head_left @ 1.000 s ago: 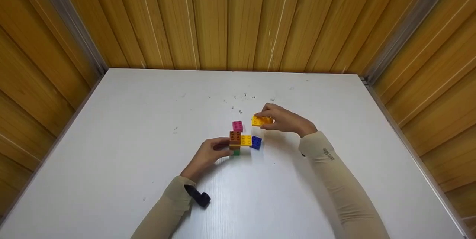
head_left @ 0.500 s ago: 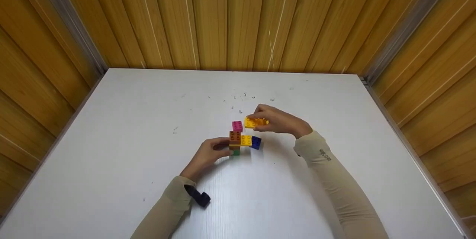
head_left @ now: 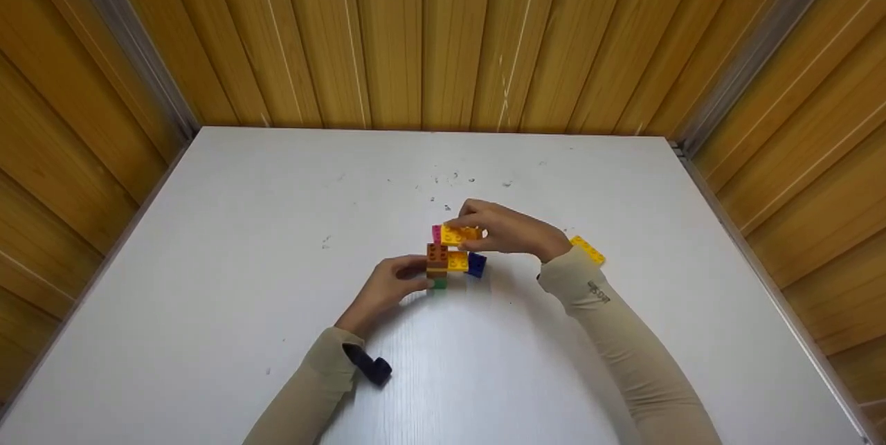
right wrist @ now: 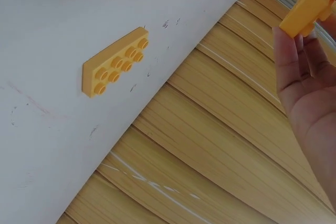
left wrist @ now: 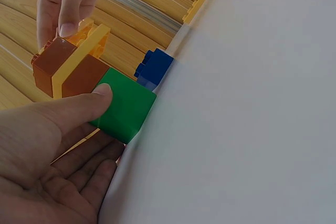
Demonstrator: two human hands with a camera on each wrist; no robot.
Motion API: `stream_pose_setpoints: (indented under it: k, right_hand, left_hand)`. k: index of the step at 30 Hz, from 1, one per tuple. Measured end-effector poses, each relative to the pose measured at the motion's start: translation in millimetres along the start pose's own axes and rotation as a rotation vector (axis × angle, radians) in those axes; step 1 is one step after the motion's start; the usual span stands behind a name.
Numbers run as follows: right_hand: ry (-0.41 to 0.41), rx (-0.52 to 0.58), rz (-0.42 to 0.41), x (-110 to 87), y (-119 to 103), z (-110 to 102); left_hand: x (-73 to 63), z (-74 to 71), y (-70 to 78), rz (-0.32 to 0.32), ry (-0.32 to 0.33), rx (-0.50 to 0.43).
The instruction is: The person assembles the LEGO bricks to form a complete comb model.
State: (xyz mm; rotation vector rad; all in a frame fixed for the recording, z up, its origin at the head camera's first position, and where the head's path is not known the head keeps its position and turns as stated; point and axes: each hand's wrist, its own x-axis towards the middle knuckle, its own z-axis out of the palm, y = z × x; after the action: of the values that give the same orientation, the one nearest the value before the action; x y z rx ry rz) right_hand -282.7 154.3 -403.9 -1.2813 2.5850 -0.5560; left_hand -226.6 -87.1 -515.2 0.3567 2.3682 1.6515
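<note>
My left hand [head_left: 387, 289] grips the lower part of a small stack of toy building bricks, its thumb on the green brick [left wrist: 126, 106] at the bottom. Above the green come a brown brick [left wrist: 84, 74], a flat yellow plate [head_left: 457, 261] jutting out to the right, and another brown brick [head_left: 437, 252] on top. Between thumb and fingers my right hand [head_left: 516, 232] pinches a second yellow studded plate [head_left: 453, 234]. It is held raised just behind the stack's top, overlapping the pink brick [head_left: 436, 232] in the head view.
A blue brick [left wrist: 156, 67] sits on the white table [head_left: 277, 223] just right of the stack. Farther right, past my right wrist, lies a third yellow plate [head_left: 588, 250], studs up. Wood-patterned panels [head_left: 429, 37] stand along the table's back and sides.
My right hand has moved left and slightly nearer with its yellow plate, partly covering the pink brick. The yellow plate lying at the right has come into view. My left hand stays still.
</note>
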Motion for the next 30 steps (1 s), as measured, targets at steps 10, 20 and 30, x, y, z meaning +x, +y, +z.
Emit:
stream_pose_setpoints:
  k: [10, 20, 30]
  right_hand:
    - [0.017, -0.006, -0.059, 2.7, -7.6, 5.4]
    - [-0.008, 0.01, -0.044, 3.4, -14.8, 5.2]
    - [-0.006, 0.014, -0.044, 3.1, -17.1, 4.1]
  left_hand:
    - [-0.3, 0.5, 1.1, -0.001, -0.015, -0.076]
    - [-16.3, -5.5, 31.0, 0.026, -0.026, -0.044]
    - [1.1, -0.1, -1.8, 0.023, -0.011, -0.059]
